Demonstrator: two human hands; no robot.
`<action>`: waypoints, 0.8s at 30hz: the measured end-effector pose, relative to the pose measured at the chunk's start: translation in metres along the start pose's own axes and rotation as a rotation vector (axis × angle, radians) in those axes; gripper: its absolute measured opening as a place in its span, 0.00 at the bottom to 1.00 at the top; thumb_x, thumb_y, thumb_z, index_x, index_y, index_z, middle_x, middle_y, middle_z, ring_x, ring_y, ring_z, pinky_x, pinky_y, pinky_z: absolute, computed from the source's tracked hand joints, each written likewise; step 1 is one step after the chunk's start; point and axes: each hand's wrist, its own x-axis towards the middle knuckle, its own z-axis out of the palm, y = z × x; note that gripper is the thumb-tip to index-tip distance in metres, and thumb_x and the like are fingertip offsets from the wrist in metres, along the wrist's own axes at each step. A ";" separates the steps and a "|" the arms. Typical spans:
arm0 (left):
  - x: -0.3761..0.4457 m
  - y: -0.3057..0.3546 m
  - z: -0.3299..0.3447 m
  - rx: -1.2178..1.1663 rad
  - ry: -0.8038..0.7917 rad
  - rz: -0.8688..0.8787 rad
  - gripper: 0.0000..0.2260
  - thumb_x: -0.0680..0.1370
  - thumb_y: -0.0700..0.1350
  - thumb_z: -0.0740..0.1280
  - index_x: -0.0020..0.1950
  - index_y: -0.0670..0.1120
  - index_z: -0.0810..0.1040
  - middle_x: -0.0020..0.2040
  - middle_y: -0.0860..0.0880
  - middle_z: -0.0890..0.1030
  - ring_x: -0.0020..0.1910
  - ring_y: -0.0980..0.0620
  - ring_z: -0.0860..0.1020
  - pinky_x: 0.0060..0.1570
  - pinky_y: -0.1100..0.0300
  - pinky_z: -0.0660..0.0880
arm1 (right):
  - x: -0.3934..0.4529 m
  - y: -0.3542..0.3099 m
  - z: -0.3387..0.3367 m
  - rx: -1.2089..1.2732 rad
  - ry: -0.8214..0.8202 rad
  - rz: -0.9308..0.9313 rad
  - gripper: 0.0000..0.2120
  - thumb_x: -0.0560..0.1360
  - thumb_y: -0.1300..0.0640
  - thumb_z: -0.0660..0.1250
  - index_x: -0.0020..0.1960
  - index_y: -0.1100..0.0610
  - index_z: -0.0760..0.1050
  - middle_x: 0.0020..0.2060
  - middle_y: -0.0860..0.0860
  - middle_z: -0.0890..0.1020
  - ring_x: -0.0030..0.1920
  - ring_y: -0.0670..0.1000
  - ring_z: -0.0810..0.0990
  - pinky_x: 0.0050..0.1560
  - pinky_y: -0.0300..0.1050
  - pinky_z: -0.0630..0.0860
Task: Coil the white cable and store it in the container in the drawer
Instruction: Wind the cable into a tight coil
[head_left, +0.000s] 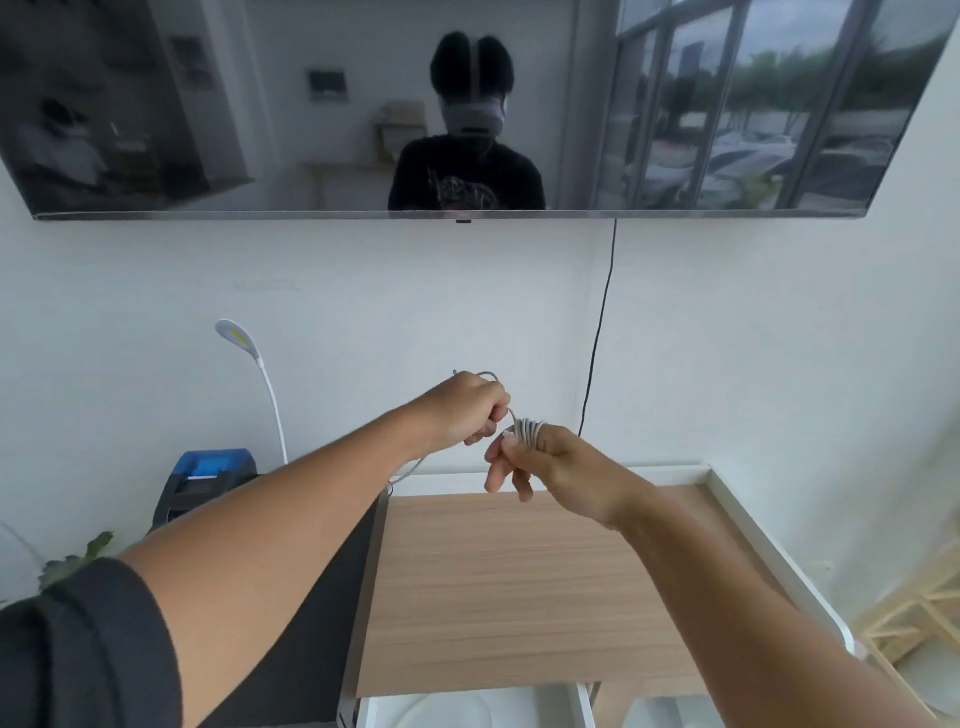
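Observation:
Both my hands are raised in front of the wall, above the wooden cabinet top (509, 582). My right hand (540, 462) has several loops of the white cable (525, 430) wound around its fingers. My left hand (462, 410) is closed on the free run of the cable just left of those loops; a short end curls above its knuckles and a length trails down below the left wrist. At the bottom edge an open white drawer (581, 701) shows, with a pale rounded container (441, 714) partly in view inside it.
A wall-mounted dark TV (467, 104) reflects a person wearing a headset. A black cord (602, 322) hangs down the wall. A white gooseneck lamp (260, 379) and a blue-and-black device (208, 478) stand at the left, with plant leaves (72, 561). A light wooden rack (914, 613) is at the right.

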 end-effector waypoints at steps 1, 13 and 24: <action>-0.001 0.002 0.002 0.068 0.023 0.020 0.13 0.73 0.46 0.58 0.27 0.51 0.70 0.22 0.55 0.72 0.23 0.55 0.68 0.35 0.57 0.65 | 0.002 0.000 0.001 0.007 0.025 0.020 0.17 0.88 0.54 0.55 0.53 0.53 0.82 0.47 0.45 0.88 0.37 0.48 0.76 0.56 0.42 0.73; -0.028 -0.013 0.035 -0.062 0.125 0.136 0.12 0.81 0.44 0.58 0.39 0.46 0.75 0.29 0.55 0.77 0.30 0.54 0.71 0.34 0.59 0.69 | 0.031 0.007 -0.013 0.798 0.337 0.073 0.16 0.79 0.65 0.51 0.58 0.66 0.76 0.57 0.58 0.87 0.57 0.56 0.85 0.76 0.59 0.64; -0.033 -0.074 0.056 -0.832 0.090 -0.354 0.13 0.82 0.44 0.57 0.48 0.43 0.81 0.50 0.43 0.88 0.45 0.46 0.84 0.48 0.52 0.75 | 0.038 -0.024 -0.028 1.049 0.222 -0.180 0.19 0.86 0.58 0.56 0.51 0.58 0.85 0.44 0.45 0.85 0.30 0.44 0.75 0.64 0.43 0.70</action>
